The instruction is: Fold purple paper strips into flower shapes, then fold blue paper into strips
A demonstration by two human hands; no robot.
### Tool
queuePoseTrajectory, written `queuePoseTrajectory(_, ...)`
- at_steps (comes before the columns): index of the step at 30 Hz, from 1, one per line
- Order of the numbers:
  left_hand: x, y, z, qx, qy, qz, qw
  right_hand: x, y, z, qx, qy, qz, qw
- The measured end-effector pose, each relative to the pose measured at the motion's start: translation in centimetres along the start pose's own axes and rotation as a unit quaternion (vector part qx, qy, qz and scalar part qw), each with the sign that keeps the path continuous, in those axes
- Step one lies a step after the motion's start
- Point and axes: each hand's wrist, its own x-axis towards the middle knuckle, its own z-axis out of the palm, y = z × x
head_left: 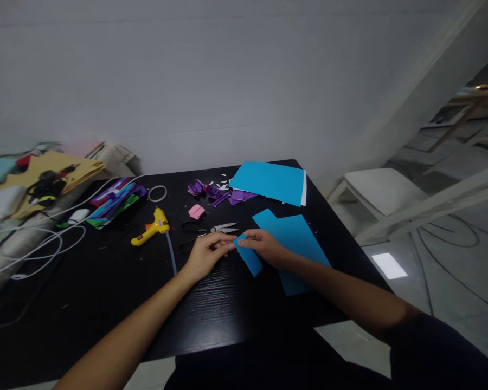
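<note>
Between my two hands is a narrow strip of blue paper (250, 260), slanting down to the right over the black table. My left hand (212, 250) pinches its upper left end with thumb and fingers. My right hand (264, 246) grips the same end from the other side, thumb on top. Under my right forearm lies a larger blue sheet (303, 241), with another blue piece (264, 218) at its upper left. Just beyond my hands, scissors (223, 228) rest on the table with their blades apart; my left hand partly hides their handles.
A yellow glue gun (152, 227) lies left of my hands. Farther back are a pink folded paper piece (196, 211), purple scraps (213, 192), a blue sheet stack (270, 181) and a grey tape ring (157, 193). White cables (61, 238) cross the left side. A white chair (384, 189) stands at right.
</note>
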Motion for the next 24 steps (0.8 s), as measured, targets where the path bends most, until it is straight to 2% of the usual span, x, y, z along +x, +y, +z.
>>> queuePoseTrajectory(8, -0.02, -0.08, -0.04, 0.005, -0.003, -0.011, 1.000, -0.01, 0.07, -0.09, -0.005, -0.008, 0.002, 1.000)
queuePoseTrajectory(17, -0.06, 0.16, 0.19, -0.034, -0.017, -0.046, 0.998, -0.24, -0.32, 0.36, -0.035, 0.023, -0.020, 0.999)
queuePoseTrajectory(20, -0.19, 0.16, 0.34, -0.010, -0.040, -0.065, 0.997, -0.32, -0.18, 0.55, -0.051, 0.012, -0.031, 0.998)
queuePoseTrajectory(24, -0.37, -0.01, 0.34, 0.041, -0.038, -0.041, 0.998, -0.34, 0.03, 0.74, -0.059, 0.004, -0.039, 0.998)
